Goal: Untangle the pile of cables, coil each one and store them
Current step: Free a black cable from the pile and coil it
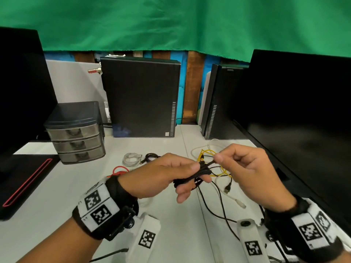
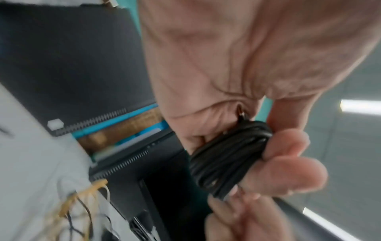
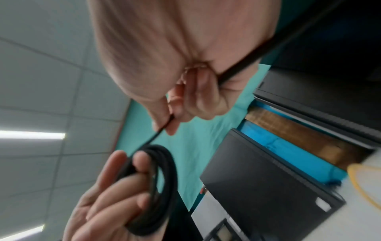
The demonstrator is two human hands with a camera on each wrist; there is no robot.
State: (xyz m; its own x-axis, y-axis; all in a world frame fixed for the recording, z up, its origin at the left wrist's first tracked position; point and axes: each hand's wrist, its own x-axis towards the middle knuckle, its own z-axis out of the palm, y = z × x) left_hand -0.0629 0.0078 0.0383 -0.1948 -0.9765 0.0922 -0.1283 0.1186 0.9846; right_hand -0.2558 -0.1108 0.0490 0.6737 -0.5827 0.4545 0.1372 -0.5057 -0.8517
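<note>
Both hands are raised above the white bench (image 1: 171, 234), in front of the drawer unit (image 1: 76, 133) and to its right, with wrists angled inward toward each other.

Left hand (image 1: 161, 179): palm turned to the right, fingers (image 2: 288, 176) extended and slightly bent. The black cable coil (image 1: 191, 177) is wound around these fingers, and the thumb presses on top of the loops. In the left wrist view a metal plug tip protrudes from the coil near the palm.

Right hand (image 1: 250, 171): fingers curled, thumb and index fingertip pinching the free run of the black cable just beside the coil. In the right wrist view this run leaves the pinch, passes under the palm and exits toward the wrist.

On the bench below and beyond the hands lies the remaining pile: a yellow cable (image 1: 207, 154), a white cable (image 1: 235, 200) and thin black leads, interlaced. Between the drawer unit and the hands rest a coiled white cable (image 1: 132, 158), a red cable (image 1: 119, 169) and what appears to be a small dark coil, partly hidden by the left hand.

Square black-and-white coded markers are fixed to both wrist straps; no readable lettering is visible.
</note>
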